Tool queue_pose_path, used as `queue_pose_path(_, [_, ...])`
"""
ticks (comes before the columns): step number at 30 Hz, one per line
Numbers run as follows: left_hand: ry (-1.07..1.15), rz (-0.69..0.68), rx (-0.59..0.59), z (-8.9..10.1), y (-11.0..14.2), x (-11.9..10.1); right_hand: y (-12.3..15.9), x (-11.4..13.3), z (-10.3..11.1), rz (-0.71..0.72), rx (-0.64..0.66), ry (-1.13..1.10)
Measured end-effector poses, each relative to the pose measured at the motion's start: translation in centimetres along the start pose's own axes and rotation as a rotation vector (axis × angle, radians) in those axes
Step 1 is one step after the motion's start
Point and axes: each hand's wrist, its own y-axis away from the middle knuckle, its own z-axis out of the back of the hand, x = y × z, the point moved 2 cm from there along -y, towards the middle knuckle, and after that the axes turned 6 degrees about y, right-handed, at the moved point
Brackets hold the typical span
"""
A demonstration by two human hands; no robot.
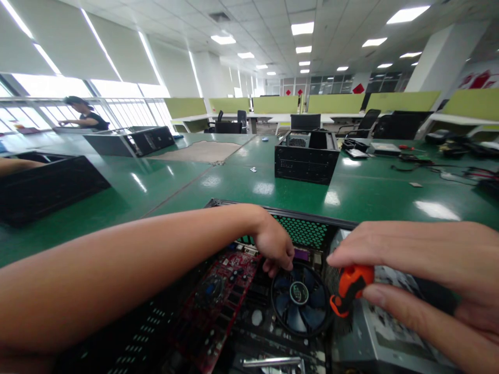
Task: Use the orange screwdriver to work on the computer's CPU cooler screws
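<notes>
In front of me lies an open black computer case (307,228) with its insides showing. My left hand (275,246) reaches in over a red graphics card (222,296). Its fingers are curled together at the upper left edge of a round cooling fan (299,298); what they pinch, if anything, is hidden. Between the thumb and fingers of my right hand (409,270) is the orange and black handle of a screwdriver (353,285), upright just right of the fan. The screwdriver's shaft is out of sight. Under this hand sits a silver metal power supply box (390,332).
A second black case (306,166) stands across the green table (234,182). At left, another person's arm (19,165) reaches into a dark case (54,187). A co-worker (86,117) sits farther back behind another case (128,141). Cables and parts (448,161) lie at right.
</notes>
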Motion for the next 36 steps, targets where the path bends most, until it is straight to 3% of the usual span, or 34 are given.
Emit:
queue_pose_path(13, [-0.025,-0.014,0.012,0.0,-0.2,0.6,0.4,1.3,-1.9,-0.050,0.029,-0.076])
queue_pose_path(23, [-0.005,-0.024,0.025,-0.1,0.1,0.4,-1.3,1.9,-0.4,-0.026,0.134,-0.066])
queue_pose_path(30, [-0.001,-0.022,0.018,0.0,-0.5,0.9,-0.2,0.9,-0.8,-0.164,0.131,-0.148])
queue_pose_path(36, [-0.022,-0.008,0.020,0.1,-0.4,1.0,0.5,1.3,-1.4,-0.106,0.058,-0.065])
